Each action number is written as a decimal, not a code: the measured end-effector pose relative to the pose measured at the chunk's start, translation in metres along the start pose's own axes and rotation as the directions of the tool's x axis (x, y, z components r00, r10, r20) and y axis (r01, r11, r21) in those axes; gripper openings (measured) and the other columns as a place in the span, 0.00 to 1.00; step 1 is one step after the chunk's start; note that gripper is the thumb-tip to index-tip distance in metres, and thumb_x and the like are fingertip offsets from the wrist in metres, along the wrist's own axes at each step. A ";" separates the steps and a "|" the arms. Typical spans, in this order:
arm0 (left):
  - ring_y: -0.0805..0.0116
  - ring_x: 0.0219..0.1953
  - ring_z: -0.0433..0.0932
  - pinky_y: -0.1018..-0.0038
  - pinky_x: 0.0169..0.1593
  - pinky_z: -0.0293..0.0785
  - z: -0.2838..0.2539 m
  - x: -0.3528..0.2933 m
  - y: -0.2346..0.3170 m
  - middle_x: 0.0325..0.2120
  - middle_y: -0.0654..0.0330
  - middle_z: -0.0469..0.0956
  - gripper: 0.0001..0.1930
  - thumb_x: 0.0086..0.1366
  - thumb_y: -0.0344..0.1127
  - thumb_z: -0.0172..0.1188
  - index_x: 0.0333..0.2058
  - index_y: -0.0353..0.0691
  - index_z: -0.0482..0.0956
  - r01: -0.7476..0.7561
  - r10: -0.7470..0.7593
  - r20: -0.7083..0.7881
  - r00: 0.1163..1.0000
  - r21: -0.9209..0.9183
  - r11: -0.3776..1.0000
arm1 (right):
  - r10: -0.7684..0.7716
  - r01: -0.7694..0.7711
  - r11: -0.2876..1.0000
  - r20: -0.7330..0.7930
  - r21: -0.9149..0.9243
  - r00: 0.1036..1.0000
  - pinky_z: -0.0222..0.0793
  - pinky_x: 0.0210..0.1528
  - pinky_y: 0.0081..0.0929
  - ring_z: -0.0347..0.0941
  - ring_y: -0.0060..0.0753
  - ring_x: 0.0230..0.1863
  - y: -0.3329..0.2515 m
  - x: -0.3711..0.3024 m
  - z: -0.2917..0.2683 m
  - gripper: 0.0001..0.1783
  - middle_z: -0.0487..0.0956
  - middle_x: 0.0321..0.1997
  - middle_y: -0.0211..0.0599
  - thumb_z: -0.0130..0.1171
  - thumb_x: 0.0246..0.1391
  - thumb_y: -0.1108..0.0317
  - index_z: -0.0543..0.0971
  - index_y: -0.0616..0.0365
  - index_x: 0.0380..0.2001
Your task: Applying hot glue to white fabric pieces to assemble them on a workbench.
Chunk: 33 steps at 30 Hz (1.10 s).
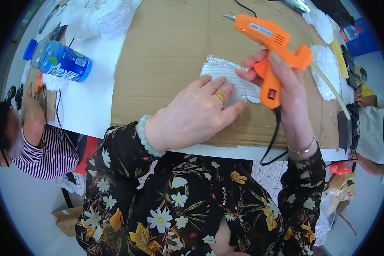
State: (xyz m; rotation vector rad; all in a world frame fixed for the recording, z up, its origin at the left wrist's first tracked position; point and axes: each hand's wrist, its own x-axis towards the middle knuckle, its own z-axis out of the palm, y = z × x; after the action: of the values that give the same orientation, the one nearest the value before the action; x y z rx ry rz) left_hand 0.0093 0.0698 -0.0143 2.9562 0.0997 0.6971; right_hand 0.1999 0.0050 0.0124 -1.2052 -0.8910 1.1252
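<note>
My right hand point(288, 83) is wrapped around the grip of an orange hot glue gun point(260, 32), held above the cardboard. The nozzle points to the far left, and a pale glue stick point(330, 89) trails out of the gun's back end. My left hand point(192, 113) lies palm down with its fingers spread. Its fingertips rest on a white ribbed, fuzzy-edged piece of material point(230, 79), covering its near left part. A thin dark bit, too small to name, shows beside my left thumb.
A brown cardboard sheet point(158, 55) covers the table. To the left are a blue drink bottle point(66, 62) and a bag of white fluffy material point(106, 19). More white fuzzy pieces point(326, 72) lie at right. The gun's black cord point(273, 143) loops over the near edge. People sit on both sides.
</note>
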 end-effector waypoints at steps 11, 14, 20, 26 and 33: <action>0.57 0.45 0.76 0.61 0.50 0.71 -0.005 0.007 0.019 0.41 0.54 0.76 0.17 0.55 0.39 0.58 0.44 0.41 0.74 -0.031 0.022 0.177 0.984 0.044 0.999 | -0.061 0.061 0.998 -0.062 0.006 0.996 0.74 0.50 0.43 0.75 0.29 0.34 0.011 0.006 -0.014 0.18 0.76 0.37 0.45 0.45 0.63 0.61 0.71 0.68 0.42; 0.57 0.45 0.76 0.60 0.49 0.71 -0.003 0.007 0.023 0.41 0.54 0.76 0.17 0.55 0.39 0.58 0.44 0.41 0.74 -0.037 0.026 0.177 0.984 0.057 0.998 | -0.066 0.067 0.998 -0.070 0.018 0.995 0.74 0.51 0.43 0.75 0.29 0.33 0.013 0.003 -0.019 0.18 0.76 0.37 0.46 0.44 0.63 0.60 0.71 0.67 0.42; 0.58 0.45 0.76 0.61 0.48 0.71 -0.003 0.011 0.029 0.41 0.54 0.76 0.17 0.56 0.38 0.58 0.44 0.41 0.73 -0.031 0.020 0.179 0.984 0.056 0.998 | -0.124 0.127 0.988 -0.029 0.091 0.992 0.72 0.52 0.45 0.75 0.28 0.33 0.010 -0.007 -0.020 0.17 0.76 0.36 0.46 0.44 0.63 0.61 0.70 0.66 0.41; 0.61 0.36 0.75 0.66 0.44 0.69 0.004 0.011 0.024 0.33 0.55 0.76 0.15 0.53 0.33 0.53 0.41 0.38 0.75 -0.040 0.040 0.009 0.999 0.018 0.999 | -0.094 0.094 0.993 -0.001 0.070 0.996 0.72 0.52 0.42 0.75 0.30 0.33 0.014 0.000 -0.010 0.17 0.77 0.36 0.45 0.46 0.62 0.60 0.72 0.66 0.40; 0.60 0.38 0.76 0.64 0.49 0.69 0.005 0.010 0.025 0.36 0.52 0.78 0.16 0.54 0.33 0.53 0.43 0.39 0.75 -0.024 0.021 0.049 0.999 0.062 0.998 | -0.050 0.050 0.998 0.007 0.043 0.999 0.72 0.50 0.32 0.76 0.30 0.35 0.018 0.002 -0.011 0.18 0.78 0.35 0.44 0.48 0.61 0.59 0.74 0.65 0.38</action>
State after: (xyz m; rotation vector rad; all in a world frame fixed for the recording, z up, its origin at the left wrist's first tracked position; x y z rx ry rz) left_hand 0.0213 0.0456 -0.0112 3.0361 0.0867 0.6361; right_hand 0.2076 0.0037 -0.0077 -1.1381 -0.8944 1.1046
